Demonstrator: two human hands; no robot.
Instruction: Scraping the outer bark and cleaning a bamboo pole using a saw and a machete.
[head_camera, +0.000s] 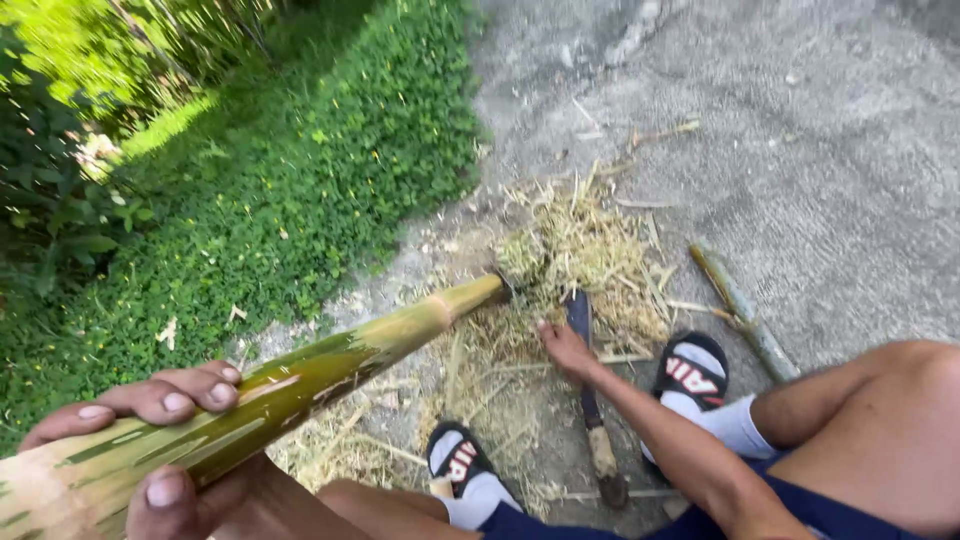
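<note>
Your left hand (150, 440) was clenched around the thick end of a green bamboo pole (300, 385), fingers over the top and thumb beneath. The pole ran up and to the right, its thin tip resting in a heap of straw-coloured shavings (580, 260) on the concrete ground (820, 160).

Your right hand (567, 350) reached down to the long knife (590, 400) lying on the ground between your feet. The fingertips touched the blade near its upper part; the fingers were loosely curled, not gripped around it. Whether they pressed or merely rested could not be told.

Around the work: a second, thinner bamboo piece (745, 315) lay well apart to the right, past your right sandal (692, 372). Your left sandal (458, 462) stood near the knife's wooden handle. Grass and low plants (250, 180) bordered the concrete on the left.

The pole's butt end was cut off by the lower left edge. The knife's blade tip was partly lost against the shavings, and the left leg hid the ground beneath the pole.
</note>
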